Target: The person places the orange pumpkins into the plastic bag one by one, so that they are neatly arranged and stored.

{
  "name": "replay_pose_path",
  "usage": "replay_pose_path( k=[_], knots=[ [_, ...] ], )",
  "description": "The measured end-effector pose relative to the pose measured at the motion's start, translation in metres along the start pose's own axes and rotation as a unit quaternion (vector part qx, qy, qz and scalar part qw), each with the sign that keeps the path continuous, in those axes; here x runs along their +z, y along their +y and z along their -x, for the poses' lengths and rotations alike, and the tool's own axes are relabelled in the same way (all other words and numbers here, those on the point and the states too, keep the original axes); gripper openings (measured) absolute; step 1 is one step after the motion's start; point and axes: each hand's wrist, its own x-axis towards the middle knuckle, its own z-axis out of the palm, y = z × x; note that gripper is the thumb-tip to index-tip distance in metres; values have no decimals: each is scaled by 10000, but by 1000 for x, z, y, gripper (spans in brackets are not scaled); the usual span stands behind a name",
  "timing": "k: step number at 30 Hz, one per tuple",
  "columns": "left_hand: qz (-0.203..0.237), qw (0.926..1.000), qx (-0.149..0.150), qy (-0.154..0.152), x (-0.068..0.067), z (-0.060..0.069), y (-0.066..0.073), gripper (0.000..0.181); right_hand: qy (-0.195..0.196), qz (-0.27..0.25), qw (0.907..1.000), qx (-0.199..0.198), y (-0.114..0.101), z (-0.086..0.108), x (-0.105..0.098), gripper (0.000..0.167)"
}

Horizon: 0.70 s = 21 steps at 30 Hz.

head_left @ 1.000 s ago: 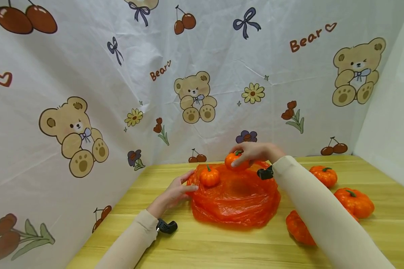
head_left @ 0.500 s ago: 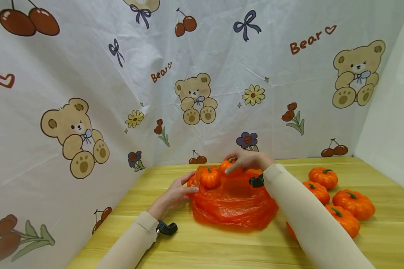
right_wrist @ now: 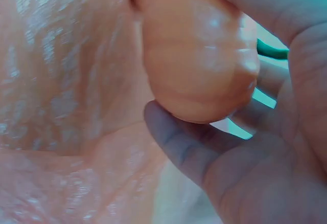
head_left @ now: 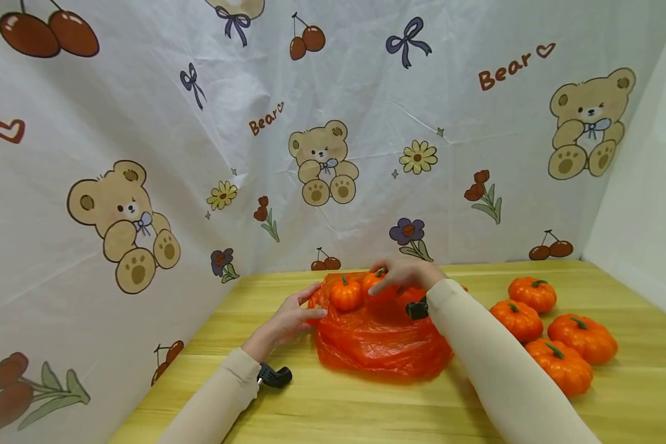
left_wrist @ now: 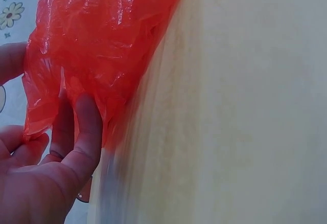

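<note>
Red bag (head_left: 385, 348): crumpled on the wooden table (head_left: 333, 410); taken as clock centre, twelve at the far side.
Left hand (head_left: 290, 316): at nine o'clock, fingers pinching the bag's film.
Upright pumpkin (head_left: 346, 294): at the bag's ten o'clock, stem up.
Right hand (head_left: 409, 274): near twelve o'clock, thumb and fingers curled round the held pumpkin (head_left: 372, 282).
Held pumpkin: at eleven o'clock, just beside the upright one; contact between them cannot be told.
Loose pumpkins (head_left: 583, 340): four, clustered around three o'clock.
</note>
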Motion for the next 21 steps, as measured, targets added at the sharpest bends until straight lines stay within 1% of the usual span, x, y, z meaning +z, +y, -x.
replay_pose_path(
  k=[2,6,10,15,21],
  knots=[
    [-12,10000,11,8,-1,-1,0,85,121,166,9998,13,2,0,2,75],
    [-27,10000,-20,-5,-1,-1,1,86,200,390,9990,87,7,1,7,76],
    [44,10000,-64,-11,0,0,0,86,248,467,9985,153,11,2,11,77],
    [51,10000,-15,-30,1,0,1,87,341,486,9981,186,11,0,15,77],
    [55,10000,-68,-21,0,-1,2,87,374,407,9978,374,10,1,17,78]
  ],
)
